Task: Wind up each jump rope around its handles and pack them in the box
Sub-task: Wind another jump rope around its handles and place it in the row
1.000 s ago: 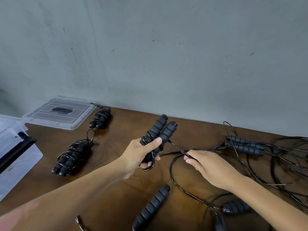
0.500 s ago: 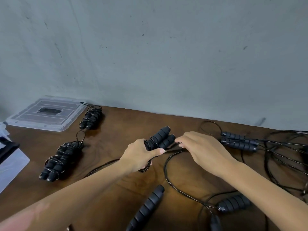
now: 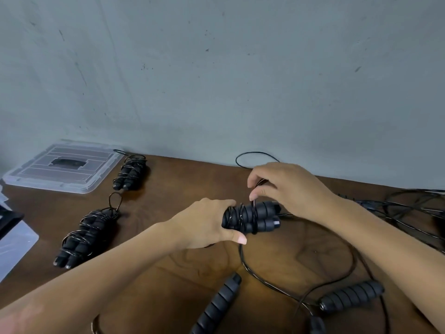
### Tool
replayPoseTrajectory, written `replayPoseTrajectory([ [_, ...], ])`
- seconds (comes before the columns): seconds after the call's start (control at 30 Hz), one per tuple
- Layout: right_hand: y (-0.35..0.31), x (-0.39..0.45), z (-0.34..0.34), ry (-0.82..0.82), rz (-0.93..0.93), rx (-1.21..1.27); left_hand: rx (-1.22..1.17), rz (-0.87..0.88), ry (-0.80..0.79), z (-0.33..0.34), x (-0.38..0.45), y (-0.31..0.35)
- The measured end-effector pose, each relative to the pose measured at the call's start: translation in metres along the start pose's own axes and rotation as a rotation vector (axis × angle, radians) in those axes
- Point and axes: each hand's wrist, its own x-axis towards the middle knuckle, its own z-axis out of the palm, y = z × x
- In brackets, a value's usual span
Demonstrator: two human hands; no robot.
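Right hand (image 3: 291, 189) risen from table level, now above paired handles (image 3: 252, 219), pinching black cord (image 3: 253, 206) between thumb and fingertips, coils already round handles. Left hand (image 3: 207, 222) grips handles' near end, held level above wooden table (image 3: 180, 189). Two wound ropes (image 3: 86, 235) lie left, beside clear lid (image 3: 65, 169). Loose handles (image 3: 351, 297) lie nearer.

On the worktop (image 3: 301, 256), the box lid (image 3: 63, 168) lies far left by the wall, with one wound rope bundle (image 3: 131, 172) just to its right and another (image 3: 85, 235) nearer. Two loose handles (image 3: 218, 307) (image 3: 351, 297) lie in front of the paired handles (image 3: 252, 216) at centre, and tangled ropes (image 3: 409, 206) lie far right.
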Motion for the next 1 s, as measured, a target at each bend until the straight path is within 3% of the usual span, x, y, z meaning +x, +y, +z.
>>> replayPoseTrajectory([
  [0.1, 0.005, 0.007, -0.004, 0.032, 0.097, 0.301, -0.087, 0.087, -0.014, -0.007, -0.007, -0.003],
  [0.2, 0.010, 0.011, -0.004, 0.017, 0.100, 0.431, -0.255, 0.167, 0.023, -0.009, -0.012, -0.006],
  [0.43, 0.021, -0.005, 0.010, 0.071, 0.104, 0.421, -0.719, 0.240, 0.112, -0.009, -0.021, -0.004],
  [0.7, 0.032, -0.031, 0.013, 0.044, 0.212, 0.316, -0.911, 0.062, 0.346, -0.019, -0.026, -0.008],
  [1.0, 0.006, -0.055, 0.000, 0.077, 0.280, 0.303, -0.983, -0.129, 0.430, -0.012, -0.020, -0.018],
])
